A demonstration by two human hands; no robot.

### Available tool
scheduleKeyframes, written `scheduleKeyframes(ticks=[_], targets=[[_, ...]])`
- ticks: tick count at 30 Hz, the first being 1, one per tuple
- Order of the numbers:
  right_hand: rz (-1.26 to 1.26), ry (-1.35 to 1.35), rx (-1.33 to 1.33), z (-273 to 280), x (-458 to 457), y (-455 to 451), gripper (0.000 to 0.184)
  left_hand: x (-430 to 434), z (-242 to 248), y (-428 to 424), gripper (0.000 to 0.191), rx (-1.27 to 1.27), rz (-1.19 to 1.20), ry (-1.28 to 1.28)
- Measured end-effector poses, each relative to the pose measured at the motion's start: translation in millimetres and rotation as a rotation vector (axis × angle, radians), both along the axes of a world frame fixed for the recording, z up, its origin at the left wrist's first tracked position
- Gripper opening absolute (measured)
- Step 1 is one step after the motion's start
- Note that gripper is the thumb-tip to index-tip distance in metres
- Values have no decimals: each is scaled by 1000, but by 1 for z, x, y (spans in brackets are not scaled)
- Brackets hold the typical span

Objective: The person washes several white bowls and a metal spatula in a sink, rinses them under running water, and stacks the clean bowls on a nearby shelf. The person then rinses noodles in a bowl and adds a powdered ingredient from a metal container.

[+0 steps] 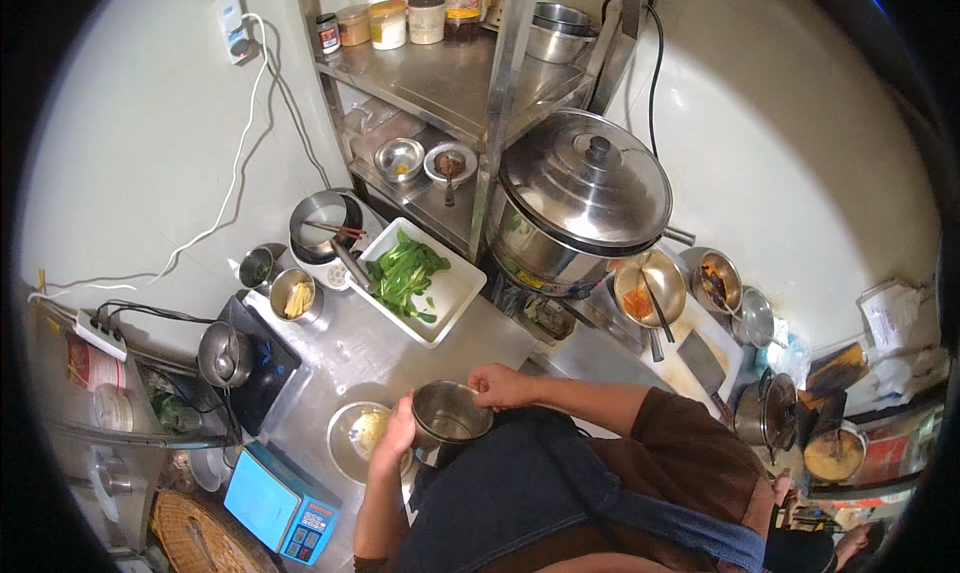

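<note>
A deep stainless steel pot (452, 415) is tilted close to my apron, its inside facing up. My left hand (400, 427) holds it by its left side. At the rim on its far right is my right hand (496, 387), fingers closed together; whether they pinch the rim or something small cannot be told. Partly behind my left hand and forearm, a steel bowl (341, 442) with pale yellow chopped food (367, 427) rests on the steel counter (330, 374).
Beyond my hands stands a white tray (457, 303) of green leafy vegetables (405, 269). A large lidded steamer pot (585, 190) is at the back. A blue digital scale (274, 498) lies left; a cleaver (697, 359) rests on a cutting board (724, 333) at right.
</note>
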State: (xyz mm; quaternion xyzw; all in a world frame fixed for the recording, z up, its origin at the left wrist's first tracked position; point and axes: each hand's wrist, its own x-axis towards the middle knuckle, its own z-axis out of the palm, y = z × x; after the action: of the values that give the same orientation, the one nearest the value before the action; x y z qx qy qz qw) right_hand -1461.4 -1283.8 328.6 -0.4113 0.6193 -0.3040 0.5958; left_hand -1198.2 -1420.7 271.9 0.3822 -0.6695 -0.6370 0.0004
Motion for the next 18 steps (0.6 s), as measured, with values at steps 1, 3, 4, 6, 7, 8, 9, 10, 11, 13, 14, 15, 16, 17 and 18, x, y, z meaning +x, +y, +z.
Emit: scheduleKeyframes(ticks=[1, 3, 4, 6, 7, 8, 9, 10, 11, 13, 14, 15, 16, 17, 18], targets=[[23, 15, -10, 12, 2, -1, 22, 8, -2, 1, 69, -27, -12, 24], [70, 44, -22, 39, 0, 2, 22, 13, -9, 2, 61, -77, -50, 88], [59, 60, -51, 31, -3, 7, 22, 0, 38, 8, 59, -85, -129, 72], [77, 72, -101, 13, -5, 12, 21, -1, 58, 16, 52, -197, -96, 72], [88, 99, -145, 20, -2, 12, 20, 4, 68, 24, 52, -310, 16, 68], [108, 113, -184, 29, -2, 7, 19, 9, 73, 23, 52, -284, -38, -49], [110, -59, -185, 24, -4, 5, 17, -4, 111, 21, 52, -231, -51, -29], [149, 47, -192, 34, -2, -1, 17, 10, 75, 29, 52, -364, 85, 9], [150, 66, -179, 30, -11, 2, 20, -2, 91, 26, 57, -365, 56, 20], [143, 139, -101, 53, -13, 3, 21, -23, 132, 18, 73, -91, 68, -175], [177, 98, -86, 52, -9, 4, 21, -24, 147, 21, 80, -65, 66, -162], [206, 69, -82, 50, -8, 2, 20, -25, 165, 21, 76, -58, 14, -218], [228, 50, -87, 55, -10, -4, 20, -27, 159, 23, 78, -73, -8, -177], [242, 111, -129, 61, -8, -7, 20, -28, 154, 25, 80, -92, -34, -137], [253, 168, -183, 68, -1, -15, 20, -30, 150, 26, 78, -127, -49, -113]])
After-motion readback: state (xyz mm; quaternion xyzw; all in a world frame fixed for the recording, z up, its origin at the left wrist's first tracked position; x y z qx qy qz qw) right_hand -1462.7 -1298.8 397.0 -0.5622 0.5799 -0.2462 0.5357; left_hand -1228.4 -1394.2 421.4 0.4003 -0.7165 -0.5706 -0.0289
